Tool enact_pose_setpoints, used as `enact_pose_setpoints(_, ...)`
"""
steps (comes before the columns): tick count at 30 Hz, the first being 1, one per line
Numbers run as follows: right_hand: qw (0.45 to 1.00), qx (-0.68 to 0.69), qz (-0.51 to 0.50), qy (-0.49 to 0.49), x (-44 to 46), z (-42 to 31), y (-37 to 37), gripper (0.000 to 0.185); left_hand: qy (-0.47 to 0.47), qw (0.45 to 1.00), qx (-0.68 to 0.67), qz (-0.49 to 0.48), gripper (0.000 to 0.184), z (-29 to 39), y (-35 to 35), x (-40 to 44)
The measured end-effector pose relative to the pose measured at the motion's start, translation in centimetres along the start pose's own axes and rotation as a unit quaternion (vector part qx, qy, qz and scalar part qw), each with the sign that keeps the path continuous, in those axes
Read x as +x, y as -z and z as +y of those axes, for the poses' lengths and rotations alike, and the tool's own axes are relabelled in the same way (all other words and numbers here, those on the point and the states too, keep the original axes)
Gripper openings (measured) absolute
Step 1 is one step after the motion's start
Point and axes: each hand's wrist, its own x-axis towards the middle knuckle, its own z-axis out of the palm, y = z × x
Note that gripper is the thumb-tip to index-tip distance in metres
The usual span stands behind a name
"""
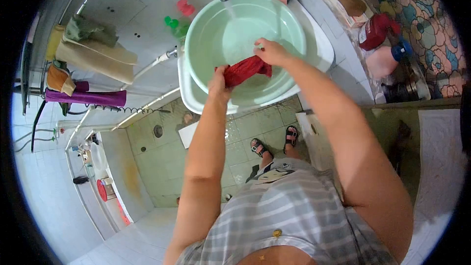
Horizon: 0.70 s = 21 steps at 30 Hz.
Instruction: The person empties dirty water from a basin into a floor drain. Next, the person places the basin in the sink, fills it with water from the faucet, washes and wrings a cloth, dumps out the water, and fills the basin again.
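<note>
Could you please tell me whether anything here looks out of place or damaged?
Yes: a yellowish-brown stain marks the pale low wall at left, odd against its lighter surroundings. The floor tiles near the sandals shine as if wet. Nothing stands out about the red cloth or green basin.

Around you, the floor (164,172) is laid in square, pale green tiles with a wet shine in places. Toward your left, a round drain (158,131) is set into it. The wall (140,0) on that side is tiled in pale bluish white, and a white pipe (147,108) runs along it. Nearer you, a pale partition (130,167) bears a yellow-brown stain. On your right, a panel (417,14) carries a colourful floral pattern like stained glass. Cool light washes the walls.
</note>
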Motion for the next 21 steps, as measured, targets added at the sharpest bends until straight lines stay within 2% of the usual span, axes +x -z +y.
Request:
enact_pose_setpoints(2,0.983,0.117,-0.123,0.073,0.2,0.3,2.1,0.023,-0.029,0.988,0.144,0.05,0.027,2.0,0.0,-1.1)
enact_pose_setpoints(3,0.959,0.115,-0.251,0.058,0.4,-0.1,3.8,0.019,-0.042,0.978,0.192,0.067,0.03,2.9,-0.4,-1.9)
enact_pose_setpoints(4,0.962,0.023,-0.256,0.09,0.4,-0.5,4.7,0.018,-0.053,0.965,0.241,0.085,0.034,3.3,-0.5,-2.4)
enact_pose_setpoints(5,0.957,-0.069,-0.256,0.121,0.4,-0.8,5.5,0.018,-0.062,0.963,0.253,0.072,0.039,3.7,-0.4,-2.3)
enact_pose_setpoints(6,0.942,-0.162,-0.252,0.152,0.6,-1.1,6.4,0.019,-0.083,0.964,0.249,0.043,0.036,3.9,0.2,-1.1)
enact_pose_setpoints(7,0.939,-0.218,-0.225,0.142,-0.2,-2.5,7.6,0.019,-0.102,0.964,0.246,0.014,0.033,3.8,1.4,0.6)
enact_pose_setpoints(8,0.947,-0.246,-0.149,0.14,-0.6,-2.4,7.8,0.019,-0.121,0.962,0.243,-0.015,0.03,4.1,1.7,1.1)
enact_pose_setpoints(11,0.928,-0.34,0.055,0.141,-1.7,-2.7,9.2,0.02,-0.216,0.868,0.427,0.133,0.028,6.4,0.5,0.5)
enact_pose_setpoints(14,0.931,-0.343,0.069,0.107,-2.3,-3.2,9.7,0.014,-0.287,0.9,0.306,0.12,0.028,7.4,0.0,0.6)
enact_pose_setpoints(15,0.922,-0.359,0.063,0.127,-2.7,-2.6,8.9,0.014,-0.329,0.891,0.284,0.126,0.03,7.2,0.1,1.0)
enact_pose_setpoints(17,0.902,-0.394,0.056,0.168,-4.1,-1.3,6.8,0.015,-0.298,0.89,0.326,0.111,0.028,7.1,-0.6,-1.6)
enact_pose_setpoints(18,0.915,-0.378,-0.043,0.138,-4.9,-1.3,6.5,0.019,-0.28,0.889,0.346,0.103,0.028,6.7,-0.7,-2.7)
enact_pose_setpoints(20,0.91,-0.331,-0.238,0.074,-6.2,-3.0,6.3,0.028,-0.269,0.753,0.597,0.064,0.022,5.8,0.1,-3.1)
enact_pose_setpoints(21,0.917,-0.322,-0.227,0.054,-5.5,-2.7,5.2,0.032,-0.254,0.659,0.707,0.042,0.02,5.3,0.6,-3.1)
